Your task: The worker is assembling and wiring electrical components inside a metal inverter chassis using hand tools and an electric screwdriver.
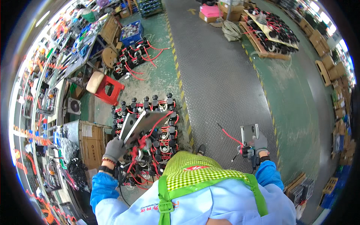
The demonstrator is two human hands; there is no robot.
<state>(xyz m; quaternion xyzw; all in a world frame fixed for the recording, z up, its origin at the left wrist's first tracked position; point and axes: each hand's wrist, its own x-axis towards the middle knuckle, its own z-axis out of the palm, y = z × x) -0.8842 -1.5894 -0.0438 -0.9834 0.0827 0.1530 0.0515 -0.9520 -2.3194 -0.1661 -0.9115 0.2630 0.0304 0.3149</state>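
Observation:
My left hand (114, 149), in a grey glove, is closed round the edge of a pair of flat metal plates (144, 125) with red wires hanging from them. They are tilted, above rows of black pump-like units (164, 146) with red and white leads on the floor. Out to the right, my right hand (261, 143), also gloved, grips a smaller silvery metal plate assembly (248, 134). A black part with cable is at its lower end, and a red lead sticks out to the left. The fingertips of both hands are partly hidden behind the plates.
A cardboard box (92, 144) stands left of the units, and a red stool (109, 90) is ahead of them. More black units (131, 58) lie beyond, near a blue crate (132, 33). A dark textured metal walkway (221, 82) runs ahead; a loaded pallet (272, 33) sits at far right.

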